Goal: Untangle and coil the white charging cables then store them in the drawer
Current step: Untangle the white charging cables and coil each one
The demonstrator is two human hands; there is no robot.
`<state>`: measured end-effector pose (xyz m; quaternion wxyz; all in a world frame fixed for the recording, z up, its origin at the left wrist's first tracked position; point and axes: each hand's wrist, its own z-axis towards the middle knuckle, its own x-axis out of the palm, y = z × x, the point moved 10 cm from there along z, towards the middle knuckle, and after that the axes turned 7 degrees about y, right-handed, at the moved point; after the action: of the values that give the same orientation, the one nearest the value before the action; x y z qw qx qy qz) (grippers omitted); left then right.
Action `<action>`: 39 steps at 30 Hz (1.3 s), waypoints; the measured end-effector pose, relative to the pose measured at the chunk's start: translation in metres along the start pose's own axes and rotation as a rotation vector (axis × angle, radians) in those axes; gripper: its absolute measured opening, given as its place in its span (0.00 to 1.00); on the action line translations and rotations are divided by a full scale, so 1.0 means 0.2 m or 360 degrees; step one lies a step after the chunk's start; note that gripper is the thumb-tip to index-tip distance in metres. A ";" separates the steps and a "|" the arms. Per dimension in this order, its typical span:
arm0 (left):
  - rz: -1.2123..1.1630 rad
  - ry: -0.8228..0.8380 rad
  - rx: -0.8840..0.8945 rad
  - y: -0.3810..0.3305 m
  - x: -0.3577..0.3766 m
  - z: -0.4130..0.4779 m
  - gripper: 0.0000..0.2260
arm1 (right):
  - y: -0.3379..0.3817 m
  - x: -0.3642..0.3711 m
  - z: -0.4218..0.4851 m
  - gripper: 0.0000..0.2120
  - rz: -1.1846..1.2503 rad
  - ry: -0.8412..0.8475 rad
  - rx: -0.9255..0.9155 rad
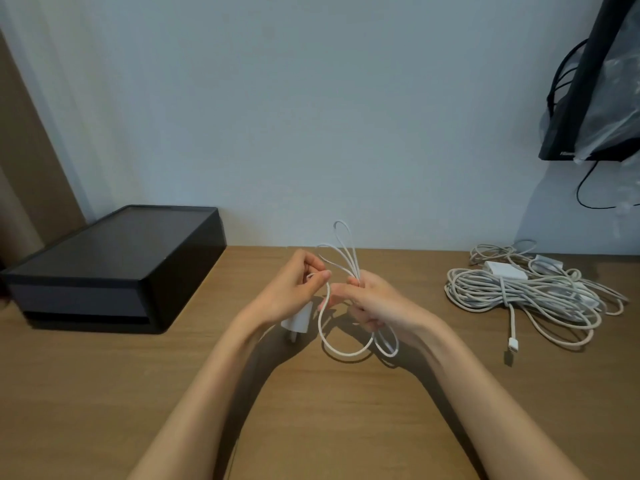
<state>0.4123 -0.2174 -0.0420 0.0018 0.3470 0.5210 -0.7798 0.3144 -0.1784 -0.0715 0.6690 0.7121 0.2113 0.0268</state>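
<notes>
Pale wall (pixel 311 116) filled the upper half of the frame, w/ the brown wood-grain table (pixel 138 393) across the lower half. At mid left sat the black drawer box (pixel 114 265), flat lid on top, back against the wall; its inside wasn't visible, so I couldn't tell what it held. A black screen (pixel 588 81) w/ clear plastic over it hung in the upper right corner.

At mid right on the table lay the loose pile of white cables (pixel 519 296): many overlapping loops, off-white, w/ a small white adapter block (pixel 505 270) on its upper part. One strand ran down out of the pile to a flat connector (pixel 513 346) lying on the wood.

In the frame's centre, above the table, I held one white cable (pixel 343 351), thin & smooth. Its narrow loops stood up past my right hand (pixel 374 303), and rounder loops hung below it, near the tabletop. My right fingers were curled tight round the gathered loops. My left hand (pixel 291 292), just beside the right, pinched a strand of the same cable betw. thumb & forefinger. A white plug (pixel 299 320) hung below my left hand, approx. touching the table.
</notes>
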 end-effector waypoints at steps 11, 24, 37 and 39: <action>-0.0099 -0.0030 0.0028 -0.04 -0.04 -0.01 0.09 | 0.10 -0.09 -0.04 0.10 -0.0181 -0.0187 -0.0172; 0.0022 0.0257 -0.0216 0.09 0.05 -0.01 0.10 | 0.14 -0.07 -0.06 0.16 -0.1568 -0.0411 -0.0227; 0.0480 0.0424 -0.0182 0.08 0.11 -0.02 0.38 | 0.05 -0.04 -0.02 0.09 -0.2184 -0.0290 -0.0049; 0.0576 0.0471 -0.0123 0.05 0.16 -0.02 0.37 | 0.05 -0.03 -0.01 0.09 -0.2242 -0.0308 -0.0074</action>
<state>0.3935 -0.2067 -0.0678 0.0783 0.5450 0.4743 -0.6869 0.3102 -0.1785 -0.0595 0.5582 0.3909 0.5603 -0.4708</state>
